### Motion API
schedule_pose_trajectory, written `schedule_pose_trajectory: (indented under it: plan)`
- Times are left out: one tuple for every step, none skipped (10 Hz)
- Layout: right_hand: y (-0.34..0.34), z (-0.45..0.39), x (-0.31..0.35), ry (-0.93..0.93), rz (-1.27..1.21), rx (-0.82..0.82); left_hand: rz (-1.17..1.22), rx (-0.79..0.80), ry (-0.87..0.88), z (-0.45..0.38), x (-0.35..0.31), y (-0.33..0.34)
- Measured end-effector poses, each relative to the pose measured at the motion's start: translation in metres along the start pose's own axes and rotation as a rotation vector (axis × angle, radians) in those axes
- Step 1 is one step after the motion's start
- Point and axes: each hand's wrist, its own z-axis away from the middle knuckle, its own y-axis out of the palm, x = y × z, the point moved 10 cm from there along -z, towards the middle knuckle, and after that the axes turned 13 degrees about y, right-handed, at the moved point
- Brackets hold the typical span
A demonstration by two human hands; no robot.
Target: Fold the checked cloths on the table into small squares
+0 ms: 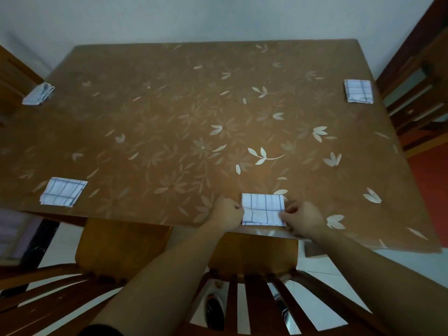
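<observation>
A white cloth with blue checks [263, 209], folded into a small square, lies at the table's near edge. My left hand [226, 213] pinches its left side with curled fingers. My right hand [301, 218] pinches its right side near the lower corner. Three more checked cloths lie on the table: a folded square at the near left [63, 191], a folded square at the far right [358, 90], and a rumpled folded one at the far left corner [38, 94].
The brown table [184, 132] bears a leaf-patterned cover. Wooden chairs stand at the near edge [252, 258], near left [116, 248], far left [14, 81] and right side [417, 93]. A white wall lies behind the table.
</observation>
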Motion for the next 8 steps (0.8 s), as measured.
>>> schedule_pose_trajectory:
  plan:
    - [0.009, -0.003, -0.003, 0.040, -0.004, 0.019, 0.122, -0.013, -0.052, 0.002, 0.007, -0.004]
    - [0.017, -0.002, 0.001, 0.032, 0.030, 0.032, 0.205, -0.028, -0.048, 0.004, 0.010, -0.009]
    - [0.021, 0.000, 0.005, 0.015, 0.082, 0.023, 0.118, 0.040, 0.011, 0.006, 0.009, -0.012]
    - [0.021, 0.002, 0.010, 0.003, 0.132, 0.012, 0.037, 0.053, 0.047, 0.007, 0.014, -0.016]
    - [0.012, 0.010, 0.019, -0.052, 0.302, -0.054, -0.059, 0.022, 0.113, 0.006, 0.010, -0.029]
    - [-0.015, 0.027, 0.030, -0.141, 0.419, -0.180, -0.202, -0.029, 0.172, 0.011, 0.002, -0.053]
    - [-0.045, 0.046, 0.033, -0.153, 0.505, -0.275, -0.482, -0.026, 0.308, 0.016, -0.019, -0.078]
    - [-0.075, 0.063, 0.030, -0.141, 0.570, -0.436, -0.633, -0.052, 0.420, 0.018, -0.037, -0.095]
